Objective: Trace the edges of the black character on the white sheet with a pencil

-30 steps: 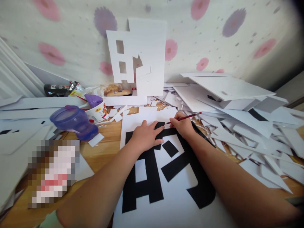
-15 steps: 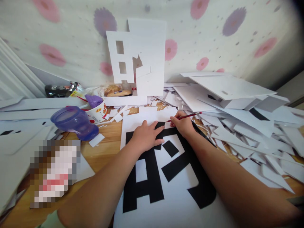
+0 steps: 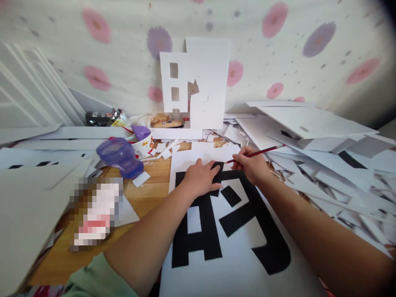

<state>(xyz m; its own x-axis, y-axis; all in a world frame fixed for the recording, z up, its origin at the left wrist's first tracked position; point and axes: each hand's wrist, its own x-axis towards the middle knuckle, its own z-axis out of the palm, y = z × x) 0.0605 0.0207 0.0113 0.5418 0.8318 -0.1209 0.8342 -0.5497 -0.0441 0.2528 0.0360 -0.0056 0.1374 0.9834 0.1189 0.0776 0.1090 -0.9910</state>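
Note:
My left hand lies with its fingers spread on the black cut-out character, pressing it against a white board. My right hand is closed around a dark red pencil. The pencil's point touches down, or hovers just above, beside the top edge of the black shape, to the right of my left fingertips. A separate black four-sided piece sits within the character's right part. Part of the character's left half is hidden under my left hand.
A purple translucent cup and a printed paper tub stand at left. White board with cut-out windows leans at the back. White scraps and stacked boards crowd the right. More white sheets lie far left.
The view has shifted, so everything appears further right. My right hand has drawn slightly away from my left fingers, with the pencil still in it. My left hand stays on the black shape.

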